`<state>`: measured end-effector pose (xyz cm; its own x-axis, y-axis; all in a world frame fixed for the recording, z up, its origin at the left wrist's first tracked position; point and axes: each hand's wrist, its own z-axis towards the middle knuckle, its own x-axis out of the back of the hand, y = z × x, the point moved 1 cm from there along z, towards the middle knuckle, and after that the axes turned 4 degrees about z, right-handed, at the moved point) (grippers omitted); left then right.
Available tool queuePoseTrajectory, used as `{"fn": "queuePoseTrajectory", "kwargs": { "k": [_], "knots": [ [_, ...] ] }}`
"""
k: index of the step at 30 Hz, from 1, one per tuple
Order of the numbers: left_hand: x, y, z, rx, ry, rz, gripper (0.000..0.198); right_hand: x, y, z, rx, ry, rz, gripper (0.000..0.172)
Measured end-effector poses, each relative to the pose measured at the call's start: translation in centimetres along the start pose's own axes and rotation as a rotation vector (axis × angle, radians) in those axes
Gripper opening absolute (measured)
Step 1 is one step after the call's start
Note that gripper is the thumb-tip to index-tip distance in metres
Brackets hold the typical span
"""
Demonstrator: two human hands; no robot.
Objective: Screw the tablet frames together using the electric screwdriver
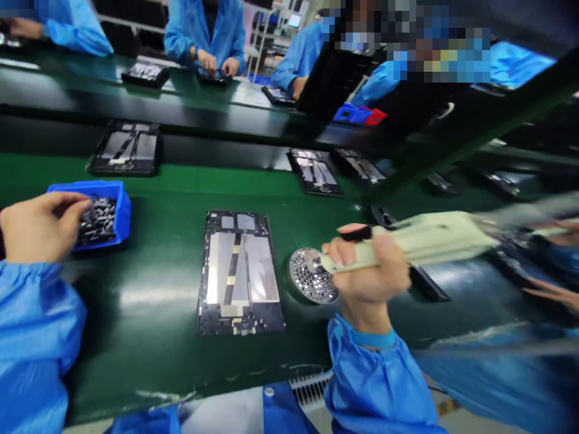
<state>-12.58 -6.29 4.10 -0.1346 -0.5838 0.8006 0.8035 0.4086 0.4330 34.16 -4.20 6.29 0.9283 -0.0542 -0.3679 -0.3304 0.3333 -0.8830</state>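
My left hand [43, 226] is at the left, over the near side of a blue bin [123, 214] of small dark and silvery parts [100, 220]. Its thumb and forefinger are pinched together, and whatever they hold is too small to make out. My right hand [371, 274] grips a cream electric screwdriver [429, 238] with a black lever. The driver's nose points down at a round, perforated metal screw tray [307, 280]; whether its tip touches is unclear. Between my hands lies an opened tablet [262, 271], its silver battery panels and dark ribbon cable facing up.
Other opened tablets lie along the back, one at the left [126, 150] and one at the right [314, 172]. A dark device [427, 283] lies beyond my right wrist. Co-workers in blue smocks sit across the bench [149, 361]; another person's hand [554, 292] shows at far right.
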Motion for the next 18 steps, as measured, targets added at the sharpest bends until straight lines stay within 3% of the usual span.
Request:
{"fn": "queuePoseTrajectory", "kwargs": {
  "k": [3, 7, 14, 16, 18],
  "knots": [
    [0.2, 1.3, -1.0, -0.049, 0.025, -0.068, 0.029, -2.9, -1.8, -3.2, -0.049, -0.214, 0.078, 0.036],
    [0.2, 1.9, -2.0, -0.123, 0.055, -0.121, 0.038, -6.1, -1.8, -7.2, -0.235, -0.444, 0.109, 0.033],
    [-0.1, 3.5, -2.9, -0.134, 0.032, -0.321, 0.023, -7.0, -0.3, -8.2, -0.28, -0.47, 0.113, 0.031],
    [-0.3, 4.8, -3.8, -0.155, 0.038, -0.418, 0.023, -6.8, -0.1, -8.2, -0.276, -0.477, 0.111, 0.031],
    [-0.7, 7.1, -5.6, -0.216, -0.051, -0.515, 0.028, -6.4, 0.0, -8.3, -0.301, -0.496, 0.094, 0.03]
  ]
}}
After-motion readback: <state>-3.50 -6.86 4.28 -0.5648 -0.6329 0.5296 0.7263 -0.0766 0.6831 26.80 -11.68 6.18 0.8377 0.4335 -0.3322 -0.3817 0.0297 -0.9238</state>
